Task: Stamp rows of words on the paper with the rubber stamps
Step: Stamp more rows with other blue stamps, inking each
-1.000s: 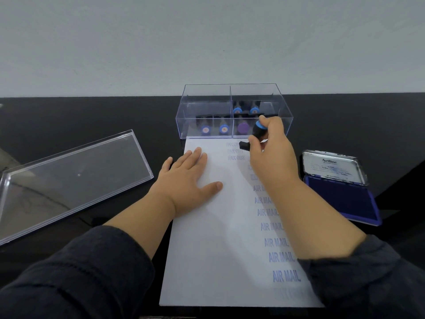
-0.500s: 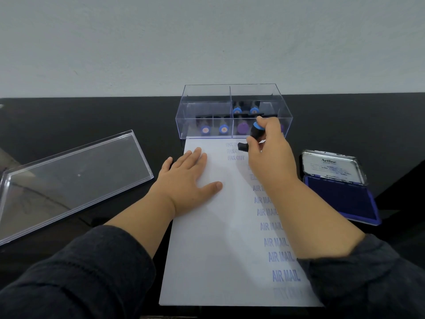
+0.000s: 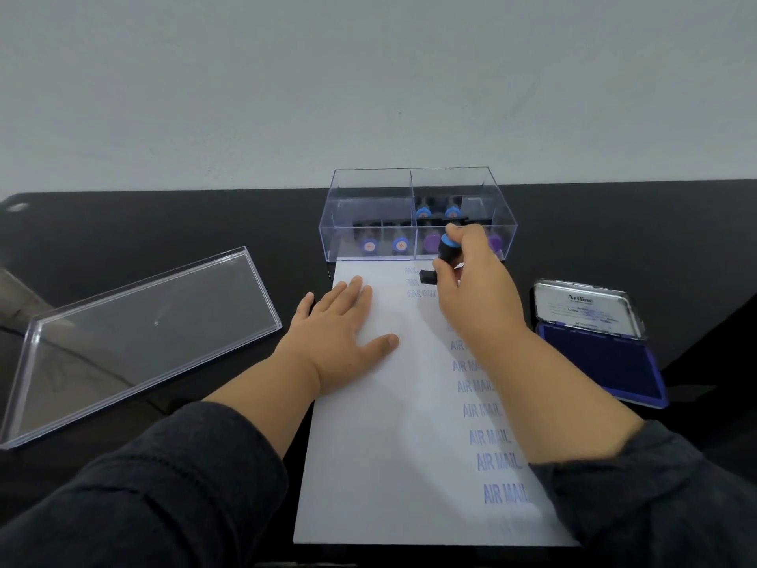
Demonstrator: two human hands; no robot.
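A white sheet of paper point(image 3: 385, 453) lies on the black table, with a column of blue "AIR MAIL" prints down its right side and faint "FAX OUT" prints near its top. My right hand point(image 3: 475, 297) grips a black rubber stamp with a blue cap point(image 3: 448, 250) near the paper's top edge, the stamp's base by the top prints. My left hand point(image 3: 342, 334) lies flat on the paper's upper left, fingers spread, holding it down. Whether the stamp's base touches the paper is unclear.
A clear plastic box point(image 3: 418, 190) holding several stamps with blue and purple caps stands just beyond the paper. Its clear lid point(image 3: 135, 334) lies at the left. An open blue ink pad point(image 3: 602, 358) with a metal lid sits at the right.
My right hand has shifted the stamp slightly toward the top of the paper and a little left. The left hand has stayed flat on the sheet.
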